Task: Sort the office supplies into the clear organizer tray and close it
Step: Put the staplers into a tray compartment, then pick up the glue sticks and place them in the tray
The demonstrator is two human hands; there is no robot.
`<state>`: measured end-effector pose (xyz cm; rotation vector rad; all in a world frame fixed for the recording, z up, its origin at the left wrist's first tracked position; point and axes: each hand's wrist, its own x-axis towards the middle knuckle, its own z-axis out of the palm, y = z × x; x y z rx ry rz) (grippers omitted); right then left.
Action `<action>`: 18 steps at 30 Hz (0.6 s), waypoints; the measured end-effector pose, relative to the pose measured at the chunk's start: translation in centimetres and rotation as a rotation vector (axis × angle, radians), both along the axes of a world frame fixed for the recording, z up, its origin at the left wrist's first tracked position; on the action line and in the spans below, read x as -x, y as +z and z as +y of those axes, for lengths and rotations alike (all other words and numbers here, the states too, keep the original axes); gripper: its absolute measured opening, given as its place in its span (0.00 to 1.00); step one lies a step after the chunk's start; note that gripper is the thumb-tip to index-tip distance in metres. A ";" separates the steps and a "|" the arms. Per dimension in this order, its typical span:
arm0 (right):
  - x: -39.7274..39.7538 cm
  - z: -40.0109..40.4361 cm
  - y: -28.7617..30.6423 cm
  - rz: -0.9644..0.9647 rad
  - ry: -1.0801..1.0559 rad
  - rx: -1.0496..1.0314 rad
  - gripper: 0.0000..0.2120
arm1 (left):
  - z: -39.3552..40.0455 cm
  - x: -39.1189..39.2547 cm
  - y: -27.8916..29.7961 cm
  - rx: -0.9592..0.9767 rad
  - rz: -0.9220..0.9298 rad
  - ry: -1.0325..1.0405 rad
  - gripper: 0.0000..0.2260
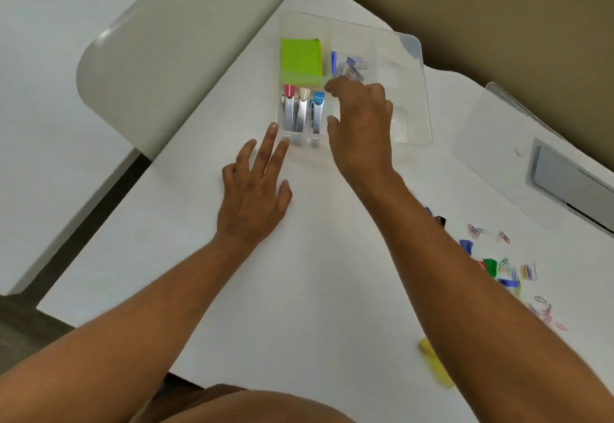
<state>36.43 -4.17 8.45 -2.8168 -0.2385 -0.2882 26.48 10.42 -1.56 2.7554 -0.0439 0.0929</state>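
- Right now I see my right hand [360,123] hovering over the clear organizer tray [412,90] at twelve o'clock, grip loosely curled, holding nothing I can make out.
- My left hand [254,195] lies flat on the surface [299,289], fingers spread, touching the tray's near corner.
- Three staplers [302,111] and green sticky notes [300,57] are already sorted.
- Paper clips [505,269] (binder clips too) wait at three o'clock.
- Risk: nudging the light tray could skid it toward the edge, since nothing anchors it firmly.

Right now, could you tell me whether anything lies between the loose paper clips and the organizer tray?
Yes: the right hand and its forearm cross the table between the paper clips and the clear organizer tray.
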 end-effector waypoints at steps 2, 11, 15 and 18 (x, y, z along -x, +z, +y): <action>6.0 -2.2 -0.1 -0.031 -0.061 -0.170 0.20 | -0.1 0.1 0.3 0.033 -0.028 -0.010 0.30; 31.3 -14.1 -3.7 0.276 -0.356 -0.462 0.12 | -5.7 6.9 1.1 0.148 -0.219 -0.388 0.16; 36.0 -20.3 -3.3 0.304 -0.512 -0.465 0.11 | -13.8 13.5 1.9 0.232 -0.029 -0.727 0.12; 37.6 -23.9 -3.2 0.337 -0.578 -0.494 0.12 | -18.7 17.0 2.0 0.183 0.062 -0.879 0.17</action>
